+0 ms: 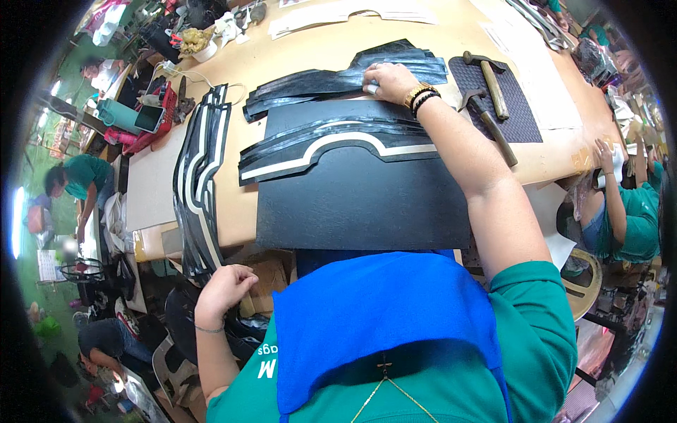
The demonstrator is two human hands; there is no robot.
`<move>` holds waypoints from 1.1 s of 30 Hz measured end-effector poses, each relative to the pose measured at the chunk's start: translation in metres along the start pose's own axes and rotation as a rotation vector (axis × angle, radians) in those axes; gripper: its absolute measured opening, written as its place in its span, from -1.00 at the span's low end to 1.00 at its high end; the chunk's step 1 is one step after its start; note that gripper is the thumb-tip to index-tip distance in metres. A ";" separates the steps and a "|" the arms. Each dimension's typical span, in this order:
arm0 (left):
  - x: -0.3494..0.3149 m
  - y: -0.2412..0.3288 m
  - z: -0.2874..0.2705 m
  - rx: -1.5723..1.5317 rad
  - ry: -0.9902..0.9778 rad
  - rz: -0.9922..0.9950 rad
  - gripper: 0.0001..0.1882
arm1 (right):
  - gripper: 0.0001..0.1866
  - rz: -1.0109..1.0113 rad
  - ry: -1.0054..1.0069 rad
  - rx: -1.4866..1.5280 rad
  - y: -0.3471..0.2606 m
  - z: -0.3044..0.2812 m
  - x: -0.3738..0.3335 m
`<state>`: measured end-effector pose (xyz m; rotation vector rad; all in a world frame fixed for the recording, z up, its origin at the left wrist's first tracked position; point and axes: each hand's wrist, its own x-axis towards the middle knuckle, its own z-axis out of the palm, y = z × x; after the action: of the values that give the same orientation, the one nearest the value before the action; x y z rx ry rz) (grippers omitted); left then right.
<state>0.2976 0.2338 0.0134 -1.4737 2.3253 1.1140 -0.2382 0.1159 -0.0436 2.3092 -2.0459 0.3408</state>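
Note:
My right hand [389, 81] reaches across the table to a stack of glossy black cut pieces [303, 86]; its bent fingers close at the upper edge of one. Something white shows by its thumb. My left hand [227, 287] is held near the table's front edge with its fingers curled in, and nothing shows in it. Beside it hangs a bundle of long black strips with cream bands [201, 176]. In front of me, more curved black pieces, the front one with a cream band [289, 166], lie on a black board [360, 204].
Two wooden-handled hammers [495, 90] [491, 123] lie on and beside a dark textured mat [525, 116] at right. A red basket [168, 113] stands at the left, with a phone [149, 118] near it. Pale sheets [345, 20] lie at the back. Other people [627, 218] [81, 180] work at both sides.

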 end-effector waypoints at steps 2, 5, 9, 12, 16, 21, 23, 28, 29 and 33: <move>0.002 0.009 -0.002 0.019 -0.038 -0.040 -0.72 | -0.78 0.038 0.064 0.024 0.000 -0.001 0.002; 0.012 0.047 -0.018 0.012 -0.074 -0.021 -0.78 | -0.80 0.173 0.295 0.076 -0.004 -0.014 0.009; 0.034 0.101 -0.033 0.163 0.525 0.581 -0.71 | -0.86 -0.174 0.694 0.073 -0.041 -0.077 0.011; 0.056 0.139 -0.046 0.476 1.067 0.773 -0.40 | -0.82 -0.552 0.532 0.078 -0.102 -0.118 -0.006; 0.057 0.179 -0.054 0.507 0.828 0.792 -0.51 | -0.74 -0.582 0.175 0.127 -0.170 -0.152 -0.084; 0.068 0.153 -0.025 0.083 0.212 0.634 -0.67 | -0.64 -0.210 -0.235 0.668 -0.147 -0.139 -0.155; 0.079 0.146 -0.022 0.150 0.066 0.440 -0.63 | -0.65 -0.019 -0.417 0.750 -0.121 -0.120 -0.186; 0.123 0.143 0.015 0.283 0.076 0.594 -0.54 | -0.72 0.294 -0.337 0.711 -0.084 -0.082 -0.253; 0.127 0.150 0.025 0.251 0.092 0.663 -0.53 | -0.74 0.265 -0.286 0.668 -0.081 -0.078 -0.256; 0.150 0.206 0.068 0.155 -0.019 0.898 -0.57 | -0.77 0.314 -0.236 0.749 -0.089 -0.080 -0.264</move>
<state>0.0351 0.2210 -0.0078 -0.3092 3.0387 1.0295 -0.1899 0.3993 -0.0045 2.4484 -2.7739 1.0548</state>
